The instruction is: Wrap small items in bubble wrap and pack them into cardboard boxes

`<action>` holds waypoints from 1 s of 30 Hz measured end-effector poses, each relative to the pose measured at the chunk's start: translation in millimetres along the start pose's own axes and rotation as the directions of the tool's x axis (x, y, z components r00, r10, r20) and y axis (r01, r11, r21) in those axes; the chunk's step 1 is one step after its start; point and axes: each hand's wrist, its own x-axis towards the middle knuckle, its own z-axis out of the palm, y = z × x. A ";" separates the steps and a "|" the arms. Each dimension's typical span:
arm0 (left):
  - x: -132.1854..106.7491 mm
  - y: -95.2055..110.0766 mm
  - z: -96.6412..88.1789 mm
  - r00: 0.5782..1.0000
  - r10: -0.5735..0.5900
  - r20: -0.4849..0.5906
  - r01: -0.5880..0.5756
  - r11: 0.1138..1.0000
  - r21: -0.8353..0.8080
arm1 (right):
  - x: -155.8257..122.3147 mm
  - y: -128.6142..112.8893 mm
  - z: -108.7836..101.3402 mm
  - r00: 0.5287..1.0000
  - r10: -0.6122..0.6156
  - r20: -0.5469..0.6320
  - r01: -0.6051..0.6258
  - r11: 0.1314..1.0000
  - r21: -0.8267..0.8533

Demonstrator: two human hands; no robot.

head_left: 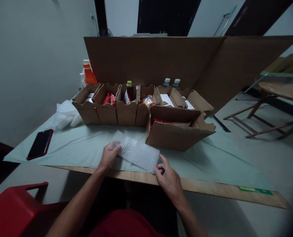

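Observation:
A long strip of clear bubble wrap (138, 151) stretches between my two hands, tilted down to the right, over the front of the cloth-covered table. My left hand (109, 154) pinches its left end with the thumb on top. At the right end, the curled fingers of my right hand (168, 174) grip the lower corner. Just behind the strip's right part stands an open cardboard box (178, 136) with something red inside. Whether anything lies inside the wrap cannot be made out.
Several open cardboard bins (107, 115) holding packets and cartons stand in a row. Bottles (89, 75) rise behind them, before a tall cardboard panel (151, 59). Crumpled clear plastic (64, 113) and a phone (40, 144) lie left. A red chair (15, 207) stands front left.

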 end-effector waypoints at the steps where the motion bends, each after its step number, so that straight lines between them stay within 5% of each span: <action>1: 0.8 -0.2 -3.6 1.000 -0.030 0.003 0.030 0.999 -0.033 | -2.1 1.5 -6.7 0.999 -0.031 -0.033 0.029 0.998 -0.060; 5: -2.2 0.9 -6.6 0.995 -0.098 0.017 0.100 0.984 -0.146 | 5.7 -20.4 -21.0 0.967 -0.212 -0.143 0.189 0.969 -0.159; 8: -9.6 4.5 -0.8 0.993 -0.107 0.044 0.114 0.971 -0.210 | 21.3 -56.2 -3.5 0.959 -0.283 -0.002 0.282 0.955 -0.093; 11: -20.0 8.2 5.3 0.987 -0.103 0.124 0.134 0.951 -0.278 | 39.2 -77.3 28.8 0.972 -0.186 0.145 0.188 0.982 -0.006; 14: -30.2 9.3 6.2 0.966 -0.168 0.196 0.235 0.889 -0.392 | 52.7 -69.0 45.6 0.976 -0.116 0.183 0.090 0.986 0.143; 18: -35.6 9.9 -6.8 0.962 -0.225 0.156 0.270 0.870 -0.412 | 49.6 -36.6 15.1 0.987 -0.066 0.146 0.028 0.969 0.246; 22: -17.1 25.9 -24.6 0.987 -0.103 0.122 0.133 0.955 -0.265 | 16.7 -15.0 -39.7 0.998 0.049 0.043 -0.063 0.899 0.433; 24: 5.0 41.2 -25.3 0.990 0.055 0.128 -0.045 0.995 -0.084 | -7.7 -10.6 -54.0 0.991 0.071 0.115 -0.118 0.869 0.481; 27: 49.4 61.6 -7.9 0.926 0.275 0.258 -0.345 0.894 0.286 | -45.4 -8.8 -50.4 0.928 0.009 0.374 -0.197 0.862 0.467; 30: 90.4 67.1 22.5 0.914 0.278 0.296 -0.386 0.823 0.416 | -73.4 -5.9 -33.7 0.865 -0.119 0.488 -0.091 0.918 0.385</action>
